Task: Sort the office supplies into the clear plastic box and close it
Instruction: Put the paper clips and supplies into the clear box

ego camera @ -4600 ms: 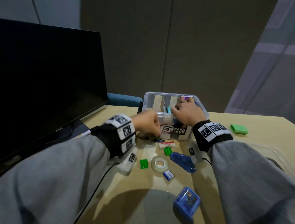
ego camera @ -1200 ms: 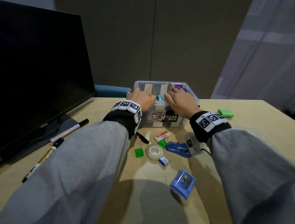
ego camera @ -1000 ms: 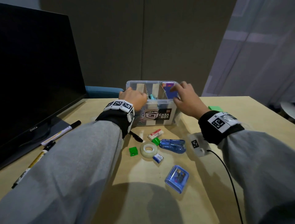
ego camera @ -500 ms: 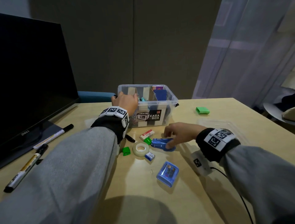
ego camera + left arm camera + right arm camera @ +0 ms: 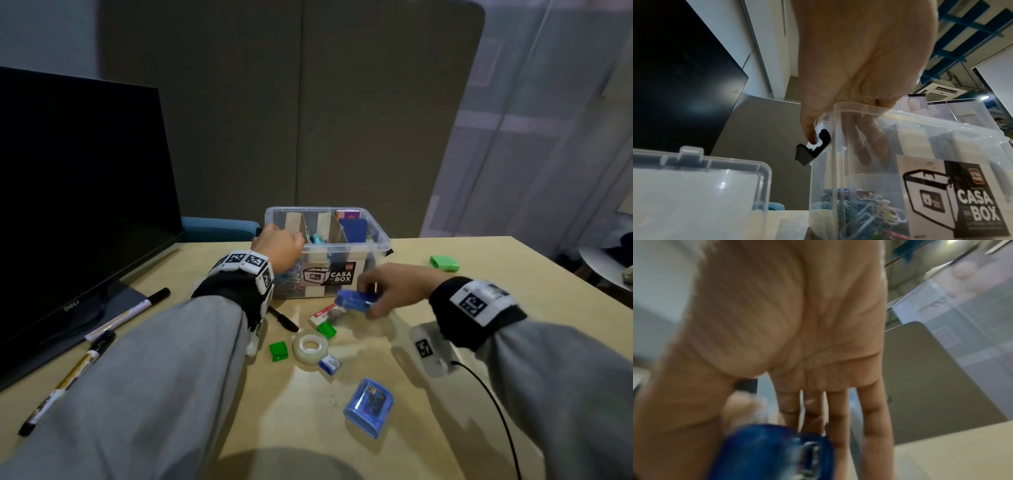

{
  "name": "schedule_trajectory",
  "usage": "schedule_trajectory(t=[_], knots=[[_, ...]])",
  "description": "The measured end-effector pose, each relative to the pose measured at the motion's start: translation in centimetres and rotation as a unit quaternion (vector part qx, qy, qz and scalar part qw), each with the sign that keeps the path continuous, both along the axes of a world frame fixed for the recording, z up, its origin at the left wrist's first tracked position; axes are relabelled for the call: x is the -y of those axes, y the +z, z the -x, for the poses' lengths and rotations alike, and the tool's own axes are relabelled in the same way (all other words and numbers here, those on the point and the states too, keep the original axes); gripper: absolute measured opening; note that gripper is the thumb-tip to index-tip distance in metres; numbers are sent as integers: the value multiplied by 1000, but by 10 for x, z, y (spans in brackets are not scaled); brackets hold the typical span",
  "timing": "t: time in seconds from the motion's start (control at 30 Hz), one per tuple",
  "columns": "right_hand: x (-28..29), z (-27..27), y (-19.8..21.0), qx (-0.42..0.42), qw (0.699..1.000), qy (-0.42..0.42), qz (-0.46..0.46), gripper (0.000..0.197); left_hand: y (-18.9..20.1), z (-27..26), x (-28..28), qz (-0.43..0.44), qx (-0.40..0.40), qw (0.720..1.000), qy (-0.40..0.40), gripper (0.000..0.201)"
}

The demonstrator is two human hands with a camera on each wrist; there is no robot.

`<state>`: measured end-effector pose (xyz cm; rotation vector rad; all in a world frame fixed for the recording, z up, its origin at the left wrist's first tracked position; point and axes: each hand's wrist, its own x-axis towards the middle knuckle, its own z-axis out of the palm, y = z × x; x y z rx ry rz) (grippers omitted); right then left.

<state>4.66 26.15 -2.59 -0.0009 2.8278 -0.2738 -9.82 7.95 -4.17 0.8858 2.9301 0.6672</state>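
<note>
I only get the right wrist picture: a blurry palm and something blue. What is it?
Observer: It looks like a small blue stapler; the right hand holds it just in front of the clear box.
Operator: And the other hand?
Observer: The left hand grips the box's left rim, fingers inside, thumb by the black latch.
Operator: Anything waiting on the table?
Observer: Yes, a tape roll and a blue case, among other small items.

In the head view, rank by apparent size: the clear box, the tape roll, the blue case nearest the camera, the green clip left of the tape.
1. Clear box
2. Blue case, though nearness enlarges it
3. Tape roll
4. Green clip
</note>
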Motion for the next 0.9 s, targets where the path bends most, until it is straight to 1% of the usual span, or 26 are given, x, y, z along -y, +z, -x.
schedule_trajectory(t=[0.03, 0.1, 0.17, 0.23, 0.33, 0.4, 0.47, 0.53, 0.6, 0.73, 0.8, 0.87, 0.9], knots=[[-3, -1, 13, -9, 997, -8, 73, 19, 0, 1, 0, 2, 3, 1000, -7, 48], [-7, -3, 35, -46, 976, -31, 212, 17, 2, 0, 1, 15, 0, 1000, -20, 42], [-10, -1, 51, -107, 948, -59, 294, 22, 6, -1, 3, 21, -1, 1000, -23, 37], [-10, 6, 57, -164, 926, -82, 331, 25, 7, -1, 4, 25, 3, 999, -28, 37], [-7, 25, 54, -234, 902, -115, 343, 30, 8, 1, 8, 16, 4, 999, -32, 39], [-2, 37, 49, -267, 885, -141, 355, 28, 7, 3, 9, 18, 13, 999, -42, 41], [2, 49, 44, -285, 870, -158, 371, 19, 3, 6, 9, 25, 12, 998, -53, 43], [4, 62, 42, -283, 874, -164, 361, 13, -1, 10, 9, 24, 9, 998, -61, 44], [7, 76, 39, -275, 886, -169, 333, 14, -4, 12, 9, 20, 9, 998, -62, 43], [10, 100, 34, -258, 900, -190, 297, 35, -6, 14, 9, 25, 18, 998, -59, 44], [10, 108, 34, -215, 923, -190, 258, 38, -7, 17, 8, 21, 22, 998, -57, 43], [11, 112, 35, -152, 954, -170, 193, 35, -9, 18, 7, 19, 23, 998, -60, 42], [13, 113, 36, -123, 965, -158, 169, 33, -10, 19, 7, 19, 22, 998, -63, 42]])
